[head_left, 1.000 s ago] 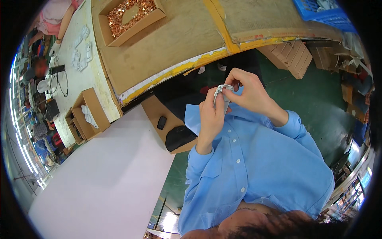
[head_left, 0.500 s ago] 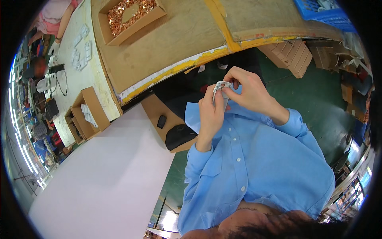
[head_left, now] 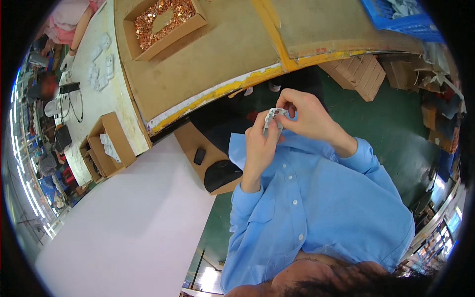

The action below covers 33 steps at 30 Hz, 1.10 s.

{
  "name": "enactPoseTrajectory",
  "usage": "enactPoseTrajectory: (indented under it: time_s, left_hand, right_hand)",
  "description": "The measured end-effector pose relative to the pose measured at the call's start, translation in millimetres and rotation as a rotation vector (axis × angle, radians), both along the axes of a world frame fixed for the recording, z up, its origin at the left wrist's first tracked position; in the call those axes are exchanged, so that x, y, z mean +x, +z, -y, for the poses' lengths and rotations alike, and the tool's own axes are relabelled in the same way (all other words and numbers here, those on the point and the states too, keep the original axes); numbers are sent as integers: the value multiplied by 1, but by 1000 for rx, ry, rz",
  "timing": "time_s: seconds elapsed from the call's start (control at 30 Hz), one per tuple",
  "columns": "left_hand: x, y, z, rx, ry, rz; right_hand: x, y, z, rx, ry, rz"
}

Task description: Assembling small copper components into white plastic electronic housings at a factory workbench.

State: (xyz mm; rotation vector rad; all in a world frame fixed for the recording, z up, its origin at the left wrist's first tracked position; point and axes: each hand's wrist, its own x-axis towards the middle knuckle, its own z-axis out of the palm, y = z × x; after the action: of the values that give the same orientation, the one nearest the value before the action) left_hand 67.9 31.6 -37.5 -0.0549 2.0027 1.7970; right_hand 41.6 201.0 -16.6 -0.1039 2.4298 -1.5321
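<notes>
Workshop: brown counter [head_left: 222, 54] at the far side, copper bits [head_left: 146, 30] in a box [head_left: 173, 39] far left, green floor [head_left: 361, 119] on the right. Left grip [head_left: 259, 143] and right grip [head_left: 308, 116] both pinch a small white part [head_left: 269, 117], up in the air just short of the counter's near edge. They cover much of it, so a misplaced press could go unnoticed. Uneven pressure could twist it loose; with no support showing beneath, a slip likely drops it floorward.

White piece [head_left: 270, 117] partly hidden by fingers [head_left: 259, 125]
</notes>
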Motion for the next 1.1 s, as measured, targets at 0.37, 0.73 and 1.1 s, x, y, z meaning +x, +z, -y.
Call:
enactPoseTrajectory:
  time_s: [0.37, 0.73, 1.1]
  left_hand:
    - [-6, 3, 1, -6, 36, 4]
    - [-45, 10, 81, -144, 207, -114]
    - [-208, -41, 275, -679, 682, -310]
  right_hand:
    - [-3, -7, 4, 44, 35, -78]
    - [-72, 9, -24, -5, 107, -149]
    - [-337, -103, -233, 1022, -601, -682]
